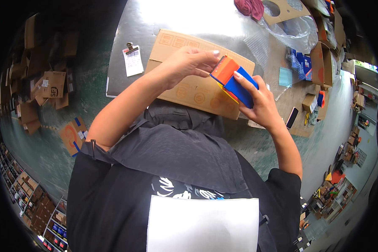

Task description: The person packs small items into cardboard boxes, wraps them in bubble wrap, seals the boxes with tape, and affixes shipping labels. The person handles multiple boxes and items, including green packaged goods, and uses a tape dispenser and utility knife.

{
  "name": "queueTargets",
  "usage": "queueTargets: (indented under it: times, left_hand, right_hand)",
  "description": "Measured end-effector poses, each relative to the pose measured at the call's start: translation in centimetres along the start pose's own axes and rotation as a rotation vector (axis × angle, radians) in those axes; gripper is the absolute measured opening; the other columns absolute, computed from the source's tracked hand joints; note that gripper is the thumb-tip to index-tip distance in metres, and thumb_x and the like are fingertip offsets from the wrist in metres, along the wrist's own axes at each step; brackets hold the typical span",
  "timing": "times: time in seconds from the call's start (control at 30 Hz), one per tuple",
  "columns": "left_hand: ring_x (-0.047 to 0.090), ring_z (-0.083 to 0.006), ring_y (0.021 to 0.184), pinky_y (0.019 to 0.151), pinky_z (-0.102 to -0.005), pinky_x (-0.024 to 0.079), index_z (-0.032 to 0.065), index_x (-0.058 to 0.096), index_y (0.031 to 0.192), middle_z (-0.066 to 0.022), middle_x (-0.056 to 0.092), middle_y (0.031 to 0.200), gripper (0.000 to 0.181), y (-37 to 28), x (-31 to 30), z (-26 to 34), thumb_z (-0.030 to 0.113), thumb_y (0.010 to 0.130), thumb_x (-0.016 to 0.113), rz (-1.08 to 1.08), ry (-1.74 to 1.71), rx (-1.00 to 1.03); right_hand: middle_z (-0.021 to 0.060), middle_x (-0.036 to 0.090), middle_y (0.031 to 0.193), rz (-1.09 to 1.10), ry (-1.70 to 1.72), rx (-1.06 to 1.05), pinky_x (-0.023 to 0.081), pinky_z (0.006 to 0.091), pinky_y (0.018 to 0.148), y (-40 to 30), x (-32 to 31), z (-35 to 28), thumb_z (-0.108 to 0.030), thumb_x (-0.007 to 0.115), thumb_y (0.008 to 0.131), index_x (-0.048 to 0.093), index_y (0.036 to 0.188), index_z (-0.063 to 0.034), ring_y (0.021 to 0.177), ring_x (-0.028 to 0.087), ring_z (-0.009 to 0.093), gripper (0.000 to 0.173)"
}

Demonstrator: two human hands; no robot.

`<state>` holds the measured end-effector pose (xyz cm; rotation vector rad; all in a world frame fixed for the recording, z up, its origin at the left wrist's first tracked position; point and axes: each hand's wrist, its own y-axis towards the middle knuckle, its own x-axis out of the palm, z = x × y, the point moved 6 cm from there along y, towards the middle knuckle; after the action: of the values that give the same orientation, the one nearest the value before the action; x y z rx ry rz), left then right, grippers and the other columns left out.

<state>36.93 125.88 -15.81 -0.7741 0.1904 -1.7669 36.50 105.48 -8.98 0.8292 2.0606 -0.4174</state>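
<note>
My right hand (pixel 265 102) grips an orange and blue handheld tape dispenser (pixel 227 71), with a fingertip resting on its blue side. At its upper left end a dark toothed cutting edge shows. My left hand (pixel 189 64) is at that end, thumb and fingers apart around the teeth; whether a fingertip touches the tape is too small to tell. Both hands are above a closed cardboard box (pixel 176 91), which lies slightly turned on the metal tabletop (pixel 119 66) with its near edge close to my apron. Printed marks show on the cardboard.
Left of the box lies a label stack (pixel 133 64) under a binder clip (pixel 131 48). Bubble wrap (pixel 256 47), a maroon cloth (pixel 250 8) and a phone (pixel 292 117) are to the right. A small carton (pixel 309 103) stands beyond the phone. Cardboard boxes (pixel 53 85) crowd the floor at left.
</note>
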Motion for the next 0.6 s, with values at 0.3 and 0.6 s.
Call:
queueTargets:
  times: [0.3, 0.6]
  left_hand:
    - [0.064, -0.0149, 0.095, 0.083, -0.0301, 0.048, 0.0056, 0.069, 0.104, -0.0071, 0.07, 0.099, 0.033, 1.1, -0.3, -1.8, 0.035, 0.089, 0.071, -0.058, -0.151, -0.059]
    - [0.063, -0.0084, 0.08, 0.067, -0.0221, 0.051, 0.0046, 0.065, 0.103, -0.0031, 0.069, 0.091, 0.025, -0.2, -3.6, -2.6, 0.028, 0.095, 0.063, 0.235, -0.089, -0.035]
  right_hand:
    - [0.0135, 0.054, 0.102, -0.046, -0.02, 0.047, 0.053, 0.0411, 0.078, 0.3, -0.3, -1.4, -0.011, 0.074, 0.071, 0.051, 0.141, -0.0312, 0.086, 0.06, 0.032, 0.076]
    - [0.0136, 0.054, 0.095, -0.19, -0.085, 0.085, 0.051, 0.0396, 0.077, 1.1, -0.3, -2.2, -0.013, 0.072, 0.075, 0.052, 0.139, -0.0328, 0.083, 0.06, 0.031, 0.07]
